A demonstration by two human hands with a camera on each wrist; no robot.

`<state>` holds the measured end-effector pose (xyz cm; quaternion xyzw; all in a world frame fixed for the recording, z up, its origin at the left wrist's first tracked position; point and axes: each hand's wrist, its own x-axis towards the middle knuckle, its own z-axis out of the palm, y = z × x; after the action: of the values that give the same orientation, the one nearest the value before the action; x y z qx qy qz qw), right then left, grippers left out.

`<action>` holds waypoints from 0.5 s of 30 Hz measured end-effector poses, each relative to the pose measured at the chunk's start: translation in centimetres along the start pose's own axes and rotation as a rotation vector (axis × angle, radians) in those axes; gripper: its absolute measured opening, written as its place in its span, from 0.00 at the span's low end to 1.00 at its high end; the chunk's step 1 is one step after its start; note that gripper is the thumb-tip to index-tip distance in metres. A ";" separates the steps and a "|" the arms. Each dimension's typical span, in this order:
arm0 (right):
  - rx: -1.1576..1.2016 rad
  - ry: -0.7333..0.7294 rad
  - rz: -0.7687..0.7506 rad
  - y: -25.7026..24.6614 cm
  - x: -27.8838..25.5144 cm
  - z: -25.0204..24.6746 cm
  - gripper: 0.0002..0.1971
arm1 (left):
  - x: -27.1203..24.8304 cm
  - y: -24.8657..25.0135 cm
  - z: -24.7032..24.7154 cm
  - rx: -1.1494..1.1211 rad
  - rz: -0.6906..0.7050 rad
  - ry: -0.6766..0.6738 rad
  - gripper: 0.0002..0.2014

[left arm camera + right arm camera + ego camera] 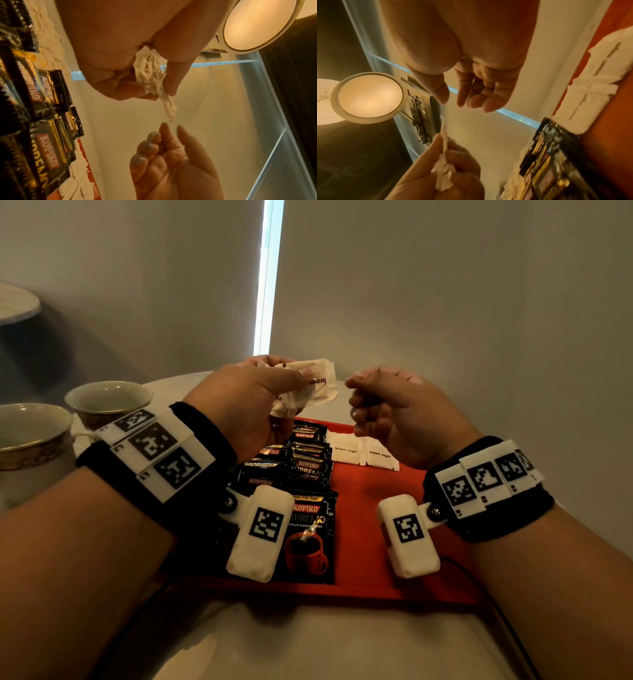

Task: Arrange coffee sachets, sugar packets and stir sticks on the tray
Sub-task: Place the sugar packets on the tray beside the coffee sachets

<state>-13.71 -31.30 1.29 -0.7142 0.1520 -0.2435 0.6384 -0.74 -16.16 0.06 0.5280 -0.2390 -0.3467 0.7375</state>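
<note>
Sugar packets in hand [310,390]: a small bunch of white paper packets, creased, "brown" printed on one; held above the tray's far edge, clear of everything below.
Left hand [253,402]: thumb and fingers pinched round that bunch; in the left wrist view the paper [154,81] fans out crumpled past the fingertips.
Right hand [394,412]: just beside the bunch, not touching it; fingers loosely curled, thumb near the forefinger, holding nothing.
Sugar packets on the tray [363,451]: two white "brown sugar" packets lying flat, side by side and touching, near the tray's far edge, right of the coffee.
Coffee sachets [308,501]: black Kopiko sachets with red logo and a red cup picture, overlapped in a line from the tray's near edge to its far edge, left of the middle.
Tray [363,542]: red, flat, low rim; its right half is bare red.
Table [308,642]: pale, glossy, rounded at the far side; the tray sits on it close to the person.
Cups [109,402]: two pale cups with patterned bands at the table's left, off the tray.
Room: plain light wall close behind the table, a bright vertical strip of daylight [269,278] at a blind's edge; the wrist views catch a round glowing ceiling lamp [257,25].
Wrists: black bands with white marker blocks on both.
</note>
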 end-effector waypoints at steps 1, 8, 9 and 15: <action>0.001 -0.032 -0.003 -0.1 -0.2 0.4 0.07 | 0.0 -0.1 0.0 0.020 0.012 -0.001 0.10; -0.092 -0.078 -0.016 0.2 -0.8 2.2 0.02 | -0.1 -0.2 0.2 0.044 0.045 -0.019 0.06; -0.080 -0.067 -0.010 0.2 -0.8 2.2 0.01 | -0.1 -0.2 0.3 0.024 0.038 -0.032 0.04; 0.065 -0.012 0.051 0.0 -0.5 2.2 0.04 | -0.2 0.2 0.3 -0.079 -0.043 0.011 0.14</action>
<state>-12.94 -29.15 1.05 -0.6903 0.1582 -0.2278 0.6683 -1.01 -16.19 0.32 0.5055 -0.2096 -0.3687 0.7514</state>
